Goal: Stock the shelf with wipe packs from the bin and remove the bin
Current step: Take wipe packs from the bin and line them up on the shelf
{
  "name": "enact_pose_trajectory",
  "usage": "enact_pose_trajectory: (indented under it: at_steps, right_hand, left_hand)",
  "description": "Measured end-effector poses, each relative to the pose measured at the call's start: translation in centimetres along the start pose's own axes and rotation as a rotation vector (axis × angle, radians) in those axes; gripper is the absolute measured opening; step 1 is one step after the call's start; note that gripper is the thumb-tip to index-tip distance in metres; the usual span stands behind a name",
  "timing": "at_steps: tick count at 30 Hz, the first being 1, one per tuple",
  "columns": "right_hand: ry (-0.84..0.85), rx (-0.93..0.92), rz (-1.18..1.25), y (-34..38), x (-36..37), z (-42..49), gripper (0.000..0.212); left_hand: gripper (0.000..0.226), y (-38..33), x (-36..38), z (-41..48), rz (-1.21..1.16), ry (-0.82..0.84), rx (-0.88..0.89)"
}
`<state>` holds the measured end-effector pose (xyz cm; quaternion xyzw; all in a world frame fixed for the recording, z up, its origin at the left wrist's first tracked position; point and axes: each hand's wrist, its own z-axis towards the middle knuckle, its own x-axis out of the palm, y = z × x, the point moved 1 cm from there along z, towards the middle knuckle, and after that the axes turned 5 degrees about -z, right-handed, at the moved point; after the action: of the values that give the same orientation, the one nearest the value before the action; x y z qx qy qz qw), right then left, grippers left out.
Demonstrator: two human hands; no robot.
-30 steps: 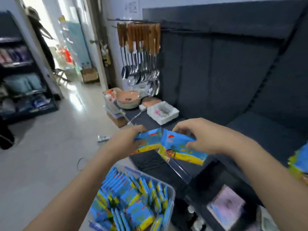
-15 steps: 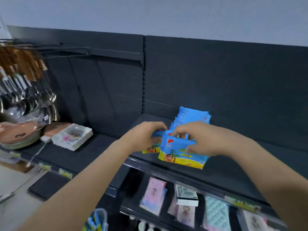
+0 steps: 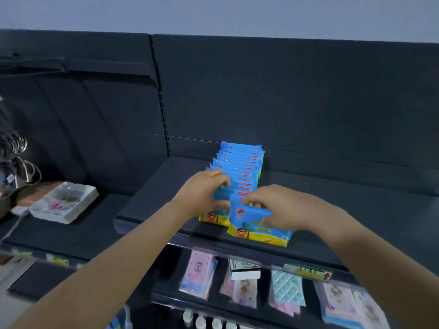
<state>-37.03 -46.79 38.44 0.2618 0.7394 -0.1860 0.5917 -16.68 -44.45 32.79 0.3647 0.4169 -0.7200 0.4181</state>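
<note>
Closest in, just under the left forearm at the bottom edge, you can barely see the rim of the clear bin [image 3: 126,317] with a sliver of blue inside, so my guess is there's more stock to go and the bin isn't leaving yet.

Right hand [image 3: 282,210] is curled closed around the top of a blue wipe pack [image 3: 259,230], standing it up right at the front lip of the dark shelf [image 3: 154,200]. Left hand [image 3: 202,195] is closed on a second pack [image 3: 212,216], pressing it against the row's front, just left of the right hand.

Beyond both hands, the row of wipe packs [image 3: 240,167] stands on edge, running back toward the shelf's rear panel.

What could go sideways: these packs are soft and slippery-looking, and the whole row is leaning on itself. Let go too early and the front one probably flops forward off the lip, onto the pink and teal packets [image 3: 287,290] on the shelf below the hands. Shoving too hard could buckle the row sideways, since nothing braces it on either side.
</note>
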Motion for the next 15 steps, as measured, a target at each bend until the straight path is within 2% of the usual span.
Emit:
enact_pose_trajectory:
  at_steps: [4, 7, 10, 12, 15]
  right_hand:
    - [-0.018, -0.020, 0.041, 2.4, 1.3, 2.4, 0.048]
    - [-0.095, -0.023, 0.054, 3.7, 1.7, 3.9, 0.050]
    - [-0.185, -0.011, -0.016, 4.6, 2.1, 4.7, 0.054]
    - [-0.257, -0.006, -0.161, 5.0, 2.8, 4.9, 0.056]
    - [-0.322, 0.037, -0.335, 5.1, 4.0, 4.8, 0.071]
  left_hand:
    - [0.047, 1.7, -0.8, -0.1, -0.169, -0.120, -0.129]
    - [0.035, 3.0, -1.2, -0.8, -0.338, -0.202, -0.237]
    - [0.030, 3.7, -1.5, -2.0, -0.337, -0.217, -0.238]
    - [0.032, 3.9, -1.7, -2.6, -0.313, -0.204, -0.230]
    - [0.037, 4.0, -1.9, -3.6, -0.246, -0.188, -0.216]
